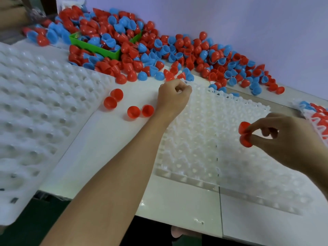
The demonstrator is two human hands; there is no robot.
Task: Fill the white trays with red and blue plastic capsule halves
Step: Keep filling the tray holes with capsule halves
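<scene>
My left hand [173, 96] is curled at the far left corner of the white tray [204, 139] in front of me, its fingertips closed on the tray's scalloped edge; whether it also holds a capsule half I cannot tell. My right hand [284, 139] hovers over the right part of the same tray, thumb and fingers pinching two red halves [244, 134] held one above the other and touching. The tray's cells all look unfilled. It lies flat on the white worktop [177, 201], its near edge parallel to the worktop's front.

Four loose red halves [132, 111] lie on the worktop just left of my left wrist, in two pairs. Beyond them, against the pale wall [230, 18], runs a long heap of red and blue halves [177, 50], which touches the tray's far edge. A green bin [99, 48] sits in the left part of the heap, itself full of halves.

At the left, a stack of white trays [35, 112] lies turned bottom up, its domes facing me, and overhangs the worktop's front edge. At the far right edge, a filled tray [317, 118] shows red and blue halves; only its corner is in view.
</scene>
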